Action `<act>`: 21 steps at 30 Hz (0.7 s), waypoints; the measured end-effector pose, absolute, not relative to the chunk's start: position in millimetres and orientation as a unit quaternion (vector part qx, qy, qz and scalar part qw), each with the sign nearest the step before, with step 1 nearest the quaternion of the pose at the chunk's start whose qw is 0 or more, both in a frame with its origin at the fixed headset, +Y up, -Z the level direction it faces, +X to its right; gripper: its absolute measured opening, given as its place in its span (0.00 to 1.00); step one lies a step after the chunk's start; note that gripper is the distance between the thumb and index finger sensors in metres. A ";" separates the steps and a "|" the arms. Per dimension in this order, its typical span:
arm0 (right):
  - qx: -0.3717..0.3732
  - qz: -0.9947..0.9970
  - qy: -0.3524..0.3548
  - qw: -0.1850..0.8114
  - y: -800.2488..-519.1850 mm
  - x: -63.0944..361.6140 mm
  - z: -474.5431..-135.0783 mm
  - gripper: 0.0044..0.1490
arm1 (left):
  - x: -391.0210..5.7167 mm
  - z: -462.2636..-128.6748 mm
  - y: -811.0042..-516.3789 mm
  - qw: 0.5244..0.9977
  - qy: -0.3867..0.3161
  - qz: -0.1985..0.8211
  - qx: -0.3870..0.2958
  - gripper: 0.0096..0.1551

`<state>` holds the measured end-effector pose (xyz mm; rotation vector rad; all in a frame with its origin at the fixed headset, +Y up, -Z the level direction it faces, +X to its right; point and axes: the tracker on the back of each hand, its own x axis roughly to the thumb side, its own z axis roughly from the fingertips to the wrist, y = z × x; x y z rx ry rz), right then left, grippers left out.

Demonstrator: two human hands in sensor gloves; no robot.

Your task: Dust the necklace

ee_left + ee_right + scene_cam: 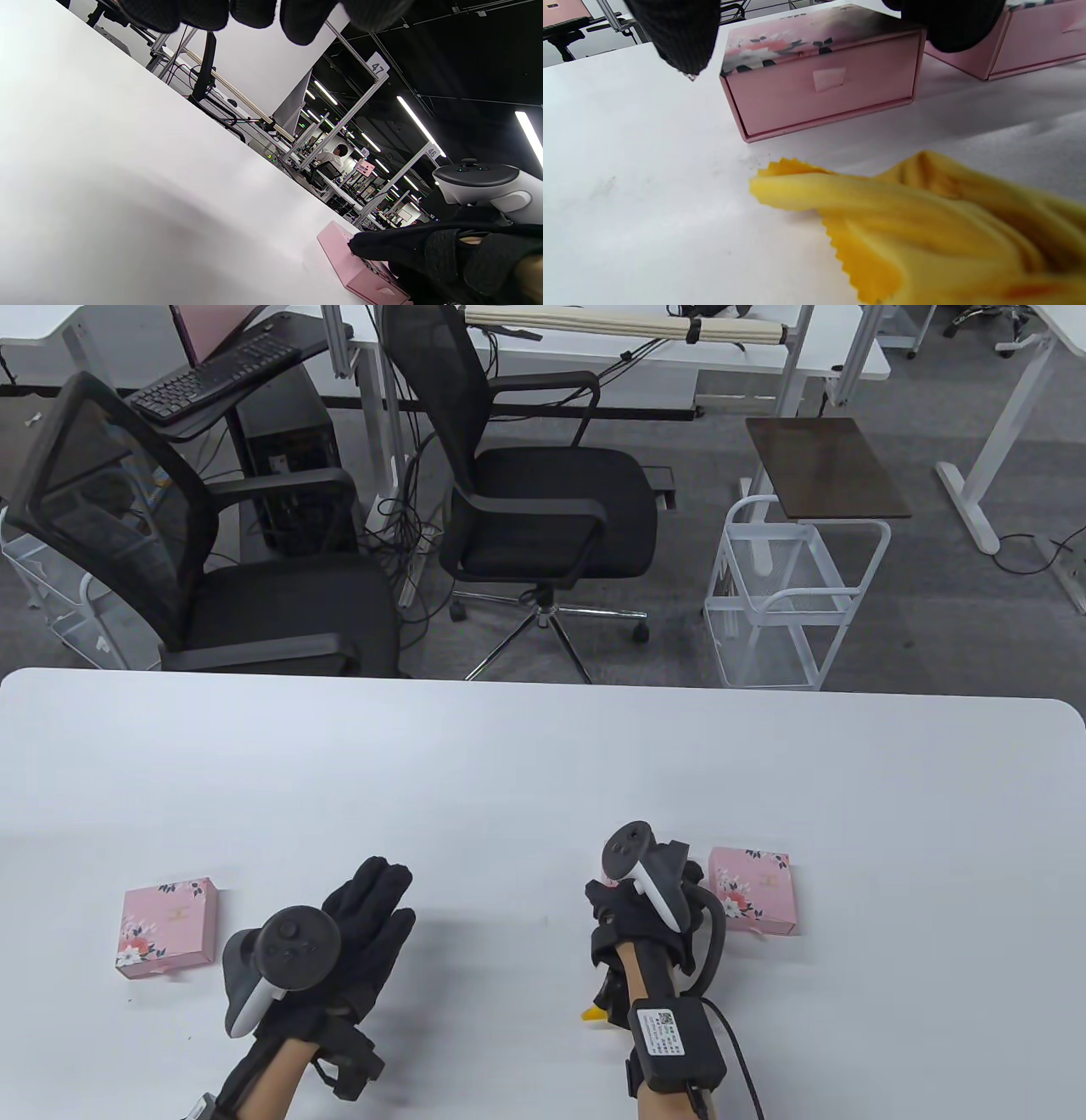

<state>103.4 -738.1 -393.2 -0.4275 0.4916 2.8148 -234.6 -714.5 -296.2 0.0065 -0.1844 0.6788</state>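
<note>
**Yellow cloth down by the right wrist, necklace not to be made out**

Lower left of the table view: the left hand [365,929], palm down over the white table [543,763], fingers straight and held together, grasping nothing. To the left of it, well apart, a pink floral box [165,929] lying flat.

Lower centre-right of the same view: the right hand [645,912], its back covered by the tracker, its fingers hidden beneath. Just to the right of it, a second pink box [755,891] with the same flower print. In the left wrist view, lower right, dark gloved fingers reaching to the near edge of that box; touching or just short of it, cannot tell. Clenched or released, cannot tell either.

Across the lower right of the right wrist view: a yellow cloth [925,228] with a zigzag edge, crumpled on the table in front of the drawer face of a pink box. In the table view, only a small yellow corner showing beside the right forearm. Gripped or merely lying there, cannot tell.

Upper right corner of the right wrist view: part of another pink box face.

Necklace: seen in no view; place cannot be told.
</note>
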 end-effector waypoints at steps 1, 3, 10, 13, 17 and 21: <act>-0.139 0.968 0.167 0.124 -732.7 102.0 -390.6 0.62 | -234.5 -296.0 -714.4 0.939 -0.090 0.331 0.005 0.35; -0.127 0.972 0.158 0.120 -724.9 100.2 -386.5 0.61 | -234.7 -296.2 -714.4 0.940 -0.090 0.328 0.006 0.35; -0.040 0.988 0.073 0.134 -692.7 86.3 -346.3 0.56 | -242.2 -297.2 -713.1 0.942 -0.073 0.329 0.014 0.35; -0.006 0.984 0.044 0.170 -687.9 82.3 -325.6 0.54 | -249.9 -296.8 -709.4 0.948 -0.037 0.316 0.034 0.36; 0.025 0.978 0.010 0.205 -688.4 79.9 -302.0 0.52 | -264.5 -296.7 -705.2 0.964 0.019 0.259 0.063 0.39; 0.035 0.975 -0.032 0.218 -704.4 76.1 -285.9 0.47 | -283.5 -298.4 -701.6 0.962 0.079 0.248 0.081 0.42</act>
